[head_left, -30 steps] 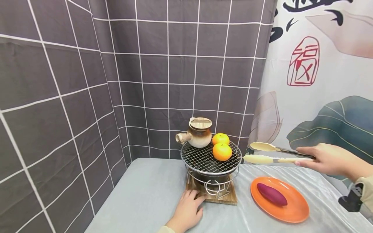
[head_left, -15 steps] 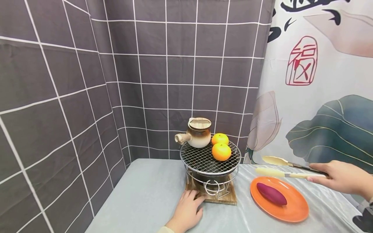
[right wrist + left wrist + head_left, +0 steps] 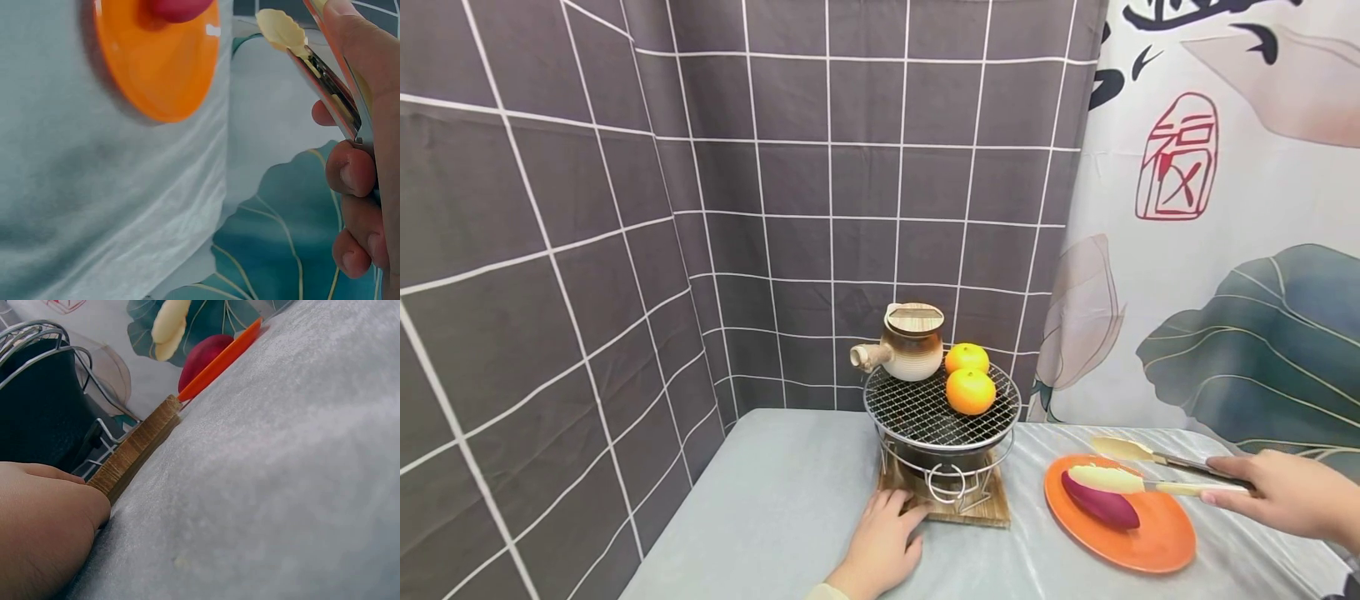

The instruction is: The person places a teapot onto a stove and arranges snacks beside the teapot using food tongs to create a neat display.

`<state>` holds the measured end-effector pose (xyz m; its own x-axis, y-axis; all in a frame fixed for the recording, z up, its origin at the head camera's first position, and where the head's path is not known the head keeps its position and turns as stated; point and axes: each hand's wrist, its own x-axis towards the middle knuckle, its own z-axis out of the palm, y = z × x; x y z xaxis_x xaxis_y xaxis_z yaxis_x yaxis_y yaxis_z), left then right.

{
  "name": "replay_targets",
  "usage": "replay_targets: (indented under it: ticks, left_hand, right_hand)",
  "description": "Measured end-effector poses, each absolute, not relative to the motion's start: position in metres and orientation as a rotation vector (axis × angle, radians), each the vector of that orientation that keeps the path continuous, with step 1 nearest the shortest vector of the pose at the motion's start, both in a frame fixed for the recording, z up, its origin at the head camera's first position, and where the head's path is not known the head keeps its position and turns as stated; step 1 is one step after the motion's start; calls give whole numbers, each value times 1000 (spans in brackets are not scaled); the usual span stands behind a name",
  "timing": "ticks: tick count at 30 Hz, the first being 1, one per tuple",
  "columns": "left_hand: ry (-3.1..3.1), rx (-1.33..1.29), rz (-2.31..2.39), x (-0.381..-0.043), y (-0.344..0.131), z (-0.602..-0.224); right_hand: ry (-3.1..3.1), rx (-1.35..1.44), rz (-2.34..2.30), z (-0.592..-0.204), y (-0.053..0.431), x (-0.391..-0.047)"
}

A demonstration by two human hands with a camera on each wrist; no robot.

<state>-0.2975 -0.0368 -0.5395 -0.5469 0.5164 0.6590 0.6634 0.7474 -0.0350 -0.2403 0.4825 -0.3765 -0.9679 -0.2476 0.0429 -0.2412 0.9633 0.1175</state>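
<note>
In the head view my right hand [image 3: 1285, 493] holds food tongs [image 3: 1176, 488] with cream-coloured tips that stand apart. One tip hangs over the purple sweet potato [image 3: 1108, 510], hiding part of its upper side. The sweet potato lies on an orange plate [image 3: 1157, 546]. In the right wrist view, fingers and thumb wrap the tongs' metal arms. My left hand [image 3: 880, 540] rests on the left front edge of a wooden board [image 3: 973, 512], its fingers lying loosely on it; in the left wrist view its fingertips are hidden behind the hand [image 3: 50, 528].
On the board stands a round wire-topped grill [image 3: 917, 417]. It carries a lidded clay pot [image 3: 913, 354] with a side handle, plus two oranges, the front one [image 3: 972, 392] touching the rear one [image 3: 967, 358]. A pale cloth [image 3: 760, 517] covers the table; curtains hang behind.
My right hand has moved down and right with the tongs, from beside the grill to over the orange plate and sweet potato. The left hand stays on the board.
</note>
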Motion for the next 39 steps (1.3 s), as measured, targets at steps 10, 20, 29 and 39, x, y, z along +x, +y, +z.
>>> replay_targets:
  ticks: [10, 20, 29, 39]
  left_hand:
    - [-2275, -884, -282, -297, -37, -540]
    - [-2265, -883, -272, -296, -38, -539]
    - [-2267, -888, -286, -297, -37, -539]
    - [-2286, -890, -255, -299, -37, -540]
  right_hand:
    - [-3143, 335, -87, -398, 487, -236]
    - [-3196, 287, -55, -411, 494, -237]
    - [-3169, 303, -88, -414, 494, -237]
    - [-3155, 326, -101, -414, 492, -236]
